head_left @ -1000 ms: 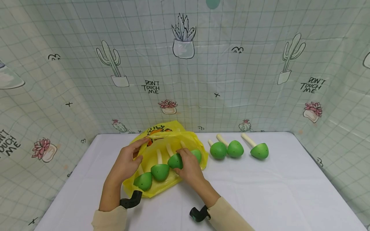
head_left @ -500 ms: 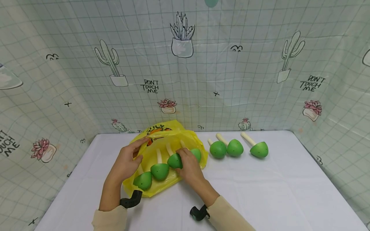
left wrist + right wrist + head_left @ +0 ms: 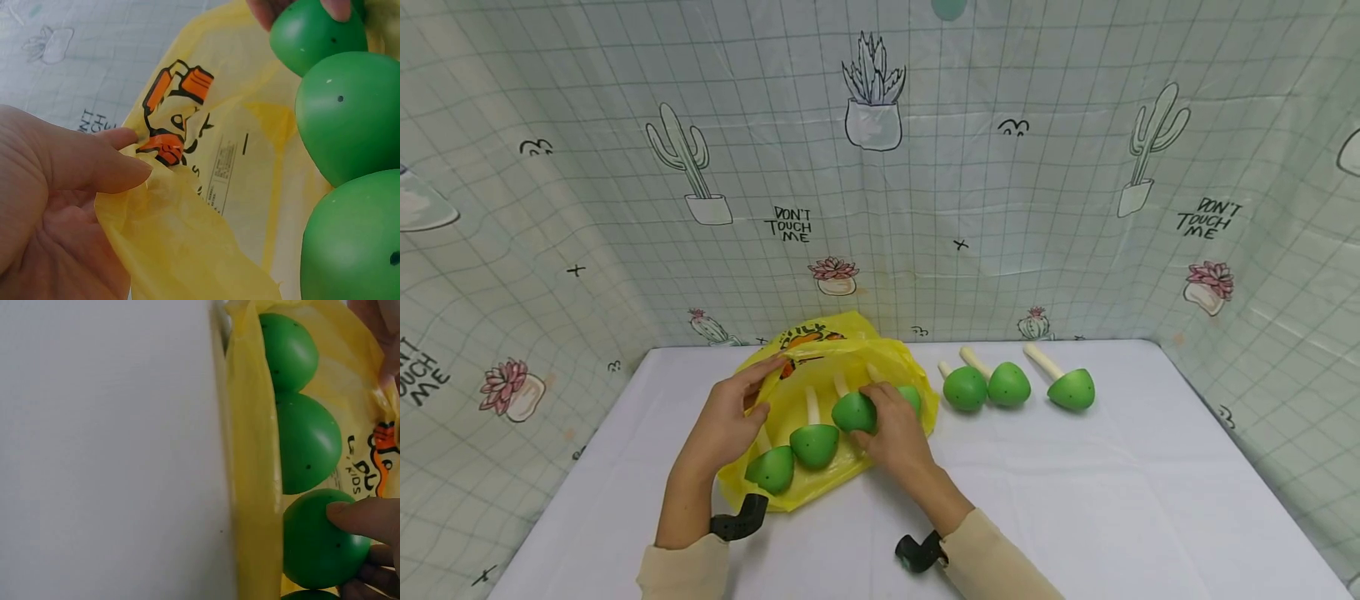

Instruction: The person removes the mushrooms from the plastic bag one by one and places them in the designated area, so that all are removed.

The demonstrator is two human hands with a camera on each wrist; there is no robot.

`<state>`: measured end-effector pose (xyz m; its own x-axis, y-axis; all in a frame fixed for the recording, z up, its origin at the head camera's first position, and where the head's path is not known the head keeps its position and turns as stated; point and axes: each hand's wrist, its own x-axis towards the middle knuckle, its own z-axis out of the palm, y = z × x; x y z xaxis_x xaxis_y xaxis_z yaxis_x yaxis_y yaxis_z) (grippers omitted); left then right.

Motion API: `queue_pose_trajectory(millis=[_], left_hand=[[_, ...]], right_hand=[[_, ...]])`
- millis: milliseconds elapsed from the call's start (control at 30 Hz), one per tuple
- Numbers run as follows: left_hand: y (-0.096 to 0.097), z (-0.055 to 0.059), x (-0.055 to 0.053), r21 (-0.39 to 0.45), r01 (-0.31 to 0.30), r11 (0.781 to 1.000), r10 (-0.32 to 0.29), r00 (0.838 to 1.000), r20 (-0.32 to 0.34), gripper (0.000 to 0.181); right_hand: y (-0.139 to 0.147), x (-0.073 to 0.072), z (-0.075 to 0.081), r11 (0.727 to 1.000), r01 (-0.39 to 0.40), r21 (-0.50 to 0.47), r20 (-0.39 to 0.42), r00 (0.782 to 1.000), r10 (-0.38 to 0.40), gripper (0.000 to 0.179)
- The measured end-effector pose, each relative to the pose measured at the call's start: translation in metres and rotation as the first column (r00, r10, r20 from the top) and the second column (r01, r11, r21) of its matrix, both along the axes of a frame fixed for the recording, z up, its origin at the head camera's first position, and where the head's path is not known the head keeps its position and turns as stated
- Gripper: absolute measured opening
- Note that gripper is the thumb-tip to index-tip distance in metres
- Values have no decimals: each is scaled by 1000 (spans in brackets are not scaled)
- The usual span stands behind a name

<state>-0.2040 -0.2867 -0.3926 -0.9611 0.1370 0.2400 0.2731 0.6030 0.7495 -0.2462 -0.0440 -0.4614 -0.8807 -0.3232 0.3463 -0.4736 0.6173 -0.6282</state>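
A yellow plastic bag (image 3: 850,467) lies on the table with its mouth toward me. Several mushroom-shaped toys with green domed caps and pale stems lie in it, including one at the left end (image 3: 772,472) and one beside it (image 3: 814,447). My right hand (image 3: 895,429) reaches into the mouth and holds another mushroom-shaped toy (image 3: 852,412) by its cap, thumb on the dome (image 3: 322,540). The hand partly covers a further toy (image 3: 911,398) behind it. My left hand (image 3: 727,417) pinches the bag's left edge, its thumb over the plastic (image 3: 165,206).
To the right of the bag, three more green-capped toys lie on the white table (image 3: 1120,500): two side by side (image 3: 965,388) (image 3: 1009,384) and one farther right (image 3: 1071,389). A patterned cloth (image 3: 925,208) rises behind the table and at both sides.
My right hand has shifted the gripped toy slightly left and up, so more of its cap shows. The left hand stays at the bag's edge.
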Motion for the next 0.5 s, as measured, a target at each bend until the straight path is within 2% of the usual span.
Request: queue_pose_trajectory(millis=[200,500], left_hand=[[0,0,0,-11,5,1000,-5,1000,-7,65],[0,1,0,-12,3,1000,-3,1000,0,65]], right_hand=[[7,2,10,993,3,-117,0,1000,-3,59],[20,4,32,976,-23,-216,-12,1000,21,58]])
